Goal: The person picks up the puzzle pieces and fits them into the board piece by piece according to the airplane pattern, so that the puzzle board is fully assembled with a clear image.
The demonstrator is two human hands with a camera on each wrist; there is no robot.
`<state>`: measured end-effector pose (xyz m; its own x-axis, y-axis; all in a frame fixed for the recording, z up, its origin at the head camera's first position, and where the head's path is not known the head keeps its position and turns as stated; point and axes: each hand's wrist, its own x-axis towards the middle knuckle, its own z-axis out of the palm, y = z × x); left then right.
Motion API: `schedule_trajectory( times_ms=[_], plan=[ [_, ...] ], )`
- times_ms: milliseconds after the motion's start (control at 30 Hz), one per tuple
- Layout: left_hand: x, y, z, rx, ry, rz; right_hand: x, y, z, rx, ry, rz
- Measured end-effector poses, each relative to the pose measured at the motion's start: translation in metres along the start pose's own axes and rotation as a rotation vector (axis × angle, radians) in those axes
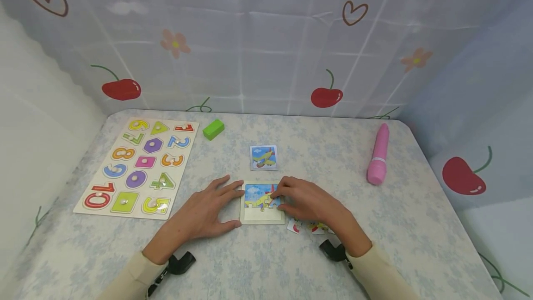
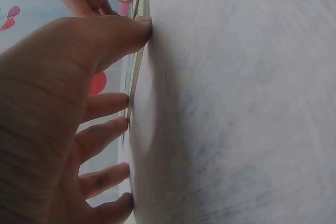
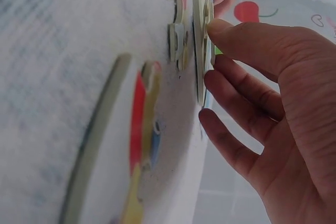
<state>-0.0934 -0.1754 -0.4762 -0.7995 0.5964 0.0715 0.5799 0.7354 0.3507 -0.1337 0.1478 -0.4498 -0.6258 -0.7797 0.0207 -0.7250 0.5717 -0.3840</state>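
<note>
A small jigsaw puzzle board lies at the middle of the table, its upper part covered by joined airplane-picture pieces. My left hand rests along the board's left side with fingers spread; in the left wrist view its thumb touches the board's edge. Over the board's right side, my right hand pinches a puzzle piece between thumb and fingers, partly covered by them. Loose puzzle pieces lie below the right hand, some hidden under it; the right wrist view shows them close up.
Behind the board lies a small airplane picture card. A number and shape peg board takes up the table's left side, near a green block. At right lies a pink pen-shaped object. A patterned curtain hangs behind the table.
</note>
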Motion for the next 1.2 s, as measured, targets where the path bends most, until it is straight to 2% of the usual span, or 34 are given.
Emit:
schedule_trajectory(
  times_ms=[400,667,967,1200],
  plan=[
    [-0.0004,0.0001,-0.001,0.003,-0.002,-0.002,0.0002,0.0032,0.0048,-0.032,0.025,-0.026],
    [-0.0004,0.0005,-0.0009,0.006,0.003,0.001,-0.0006,0.0032,0.0052,-0.009,0.042,-0.024],
    [-0.0005,0.001,0.0003,0.005,-0.006,-0.016,-0.0015,0.0024,0.0056,0.002,0.024,-0.006],
    [0.0006,0.0015,-0.0008,0.009,-0.008,-0.017,-0.0011,0.0037,0.0072,-0.006,0.042,-0.031]
  ],
)
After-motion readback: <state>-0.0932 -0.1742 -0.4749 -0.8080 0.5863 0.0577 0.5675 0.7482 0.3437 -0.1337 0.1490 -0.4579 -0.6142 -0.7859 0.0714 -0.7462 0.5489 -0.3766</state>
